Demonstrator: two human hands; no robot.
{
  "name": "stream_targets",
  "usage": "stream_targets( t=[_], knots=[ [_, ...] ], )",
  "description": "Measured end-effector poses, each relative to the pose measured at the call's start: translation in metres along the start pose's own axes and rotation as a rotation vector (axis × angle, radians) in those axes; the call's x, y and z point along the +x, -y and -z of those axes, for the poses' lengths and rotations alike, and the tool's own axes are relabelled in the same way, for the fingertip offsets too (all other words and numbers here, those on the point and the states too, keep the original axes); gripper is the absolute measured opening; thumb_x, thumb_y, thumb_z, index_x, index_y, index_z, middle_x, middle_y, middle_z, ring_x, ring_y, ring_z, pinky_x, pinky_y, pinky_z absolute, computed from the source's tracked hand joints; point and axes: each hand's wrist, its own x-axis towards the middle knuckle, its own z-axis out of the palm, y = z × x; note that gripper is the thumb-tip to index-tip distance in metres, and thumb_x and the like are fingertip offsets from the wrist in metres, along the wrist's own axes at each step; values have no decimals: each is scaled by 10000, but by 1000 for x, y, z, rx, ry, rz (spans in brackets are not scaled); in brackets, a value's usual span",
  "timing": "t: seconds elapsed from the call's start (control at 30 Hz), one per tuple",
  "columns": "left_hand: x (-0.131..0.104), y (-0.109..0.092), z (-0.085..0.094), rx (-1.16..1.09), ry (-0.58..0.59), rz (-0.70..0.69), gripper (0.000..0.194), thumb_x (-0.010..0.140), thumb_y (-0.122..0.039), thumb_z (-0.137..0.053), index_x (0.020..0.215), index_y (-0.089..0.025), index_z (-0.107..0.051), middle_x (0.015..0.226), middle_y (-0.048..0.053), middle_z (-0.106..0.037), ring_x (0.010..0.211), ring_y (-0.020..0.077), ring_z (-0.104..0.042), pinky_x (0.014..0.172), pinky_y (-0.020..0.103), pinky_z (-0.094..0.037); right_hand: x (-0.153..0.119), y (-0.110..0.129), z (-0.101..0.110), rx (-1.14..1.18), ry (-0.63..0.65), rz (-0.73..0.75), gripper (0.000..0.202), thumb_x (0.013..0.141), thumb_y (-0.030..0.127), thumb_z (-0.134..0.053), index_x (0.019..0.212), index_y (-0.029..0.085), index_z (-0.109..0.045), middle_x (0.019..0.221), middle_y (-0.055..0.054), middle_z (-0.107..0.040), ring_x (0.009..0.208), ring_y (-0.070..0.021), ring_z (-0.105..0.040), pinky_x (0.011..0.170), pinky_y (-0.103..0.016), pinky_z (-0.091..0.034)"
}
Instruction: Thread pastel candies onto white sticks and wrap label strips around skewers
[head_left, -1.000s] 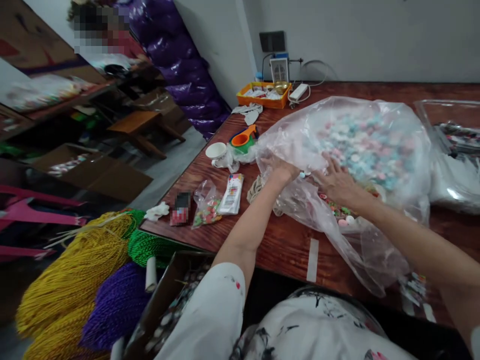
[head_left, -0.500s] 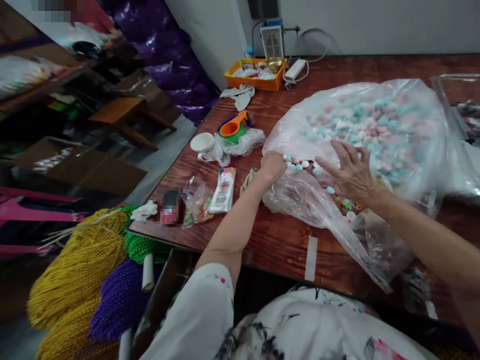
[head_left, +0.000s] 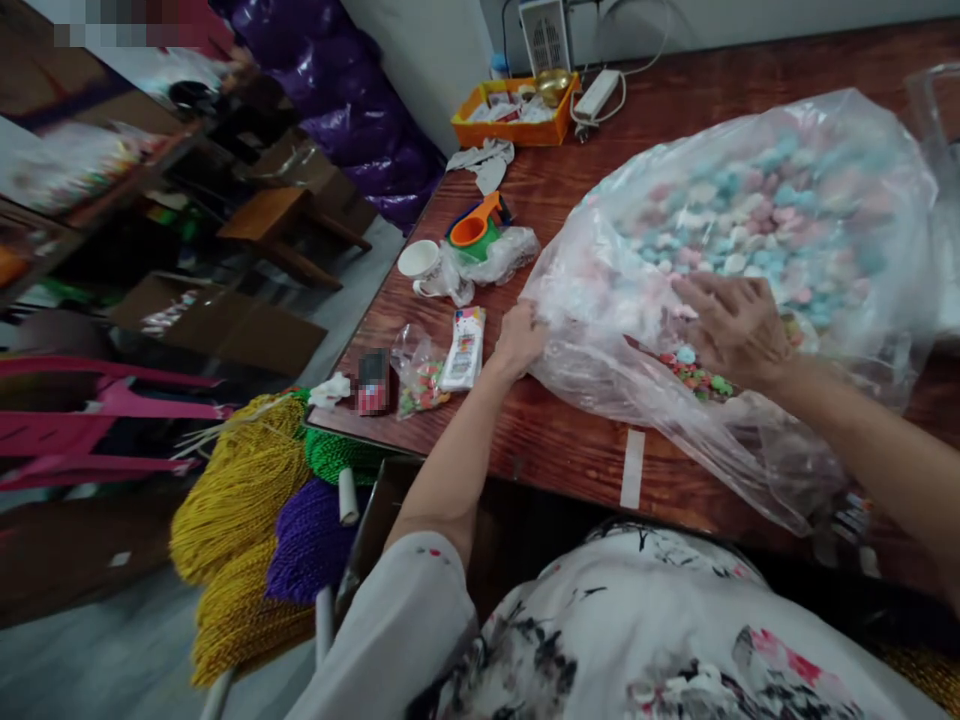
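Note:
A large clear plastic bag (head_left: 765,200) full of pastel blue, pink and white pieces lies on the wooden table. At its left end my left hand (head_left: 521,340) is closed on the gathered plastic. My right hand (head_left: 739,325) rests on the near side of the bag, its fingers slightly bent and pointing left; it is somewhat blurred. Small red and green beads (head_left: 694,375) show just below my right hand, beside the plastic. Loose plastic film hangs toward the table's front edge.
Left on the table are a white cup (head_left: 420,260), an orange and green tape holder (head_left: 471,235), a bead packet (head_left: 422,385), white cards (head_left: 463,350) and a phone (head_left: 372,382). An orange tray (head_left: 517,130) stands behind. Yellow cord bundles (head_left: 244,500) hang beside the table.
The bag's plastic now covers the blue and white pieces that lay exposed between my hands. My right hand has moved slightly right and flattened onto the bag. The view has shifted.

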Motion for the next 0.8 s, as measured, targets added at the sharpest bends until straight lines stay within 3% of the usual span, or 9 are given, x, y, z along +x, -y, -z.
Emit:
stream_targets(
  t=[0.1,0.2,0.3,0.37,0.47,0.53,0.67,0.8],
  knots=[
    [-22,-10,12,207,-63,-143,438,851,-185,-495,1273,-87,-560,1234,182,-605,1152,310,-550,1056,478,-413,-24,28,5,143,131,175,332,969,311,-498,1264,237,-631,1151,-92,-702,1034,-254,-614,872,-395,-390],
    [-50,-40,16,324,-113,-386,469,890,-229,-518,1353,-151,-514,1394,175,-492,1281,361,-442,1103,548,-344,-42,63,1,212,346,224,305,933,334,-575,1189,199,-671,1143,-127,-696,1050,-281,-602,887,-411,-404],
    [-65,-67,7,311,76,-683,380,920,-208,-476,1287,-171,-562,1308,132,-547,1234,300,-482,1083,479,-385,-56,103,-2,276,512,361,332,898,297,-616,1214,203,-646,1208,-143,-662,1099,-305,-582,933,-461,-410],
    [-66,-76,-1,331,217,-725,367,913,-237,-516,1266,-150,-568,1294,138,-560,1233,298,-479,1063,454,-405,-66,124,-2,315,574,431,332,900,258,-601,1226,203,-631,1185,-133,-658,1121,-304,-575,962,-474,-414],
    [-65,-77,-9,429,281,-581,447,906,-300,-581,1302,-99,-536,1364,194,-527,1291,351,-430,1046,489,-391,-82,139,1,368,641,433,341,881,121,-545,1207,176,-627,1091,-115,-667,1046,-258,-606,926,-408,-456],
    [-71,-72,-9,449,300,-566,485,933,-369,-572,1336,-104,-526,1395,206,-514,1337,370,-394,1070,529,-343,-93,139,3,439,659,415,399,844,42,-515,1205,169,-628,1071,-107,-671,987,-225,-622,880,-359,-478],
    [-103,-62,-4,336,448,-732,533,912,-565,-579,1311,-213,-592,1383,148,-550,1347,338,-406,1126,574,-229,-114,139,5,557,551,307,435,850,2,-457,1201,171,-650,1072,-109,-679,954,-203,-617,843,-327,-491],
    [-141,-42,-7,220,599,-827,417,920,-569,-571,1161,-253,-697,1224,96,-658,1238,283,-512,1141,545,-197,-142,148,3,481,489,282,377,898,58,-465,1185,184,-675,1042,-118,-679,941,-223,-597,846,-369,-494]
  ],
)
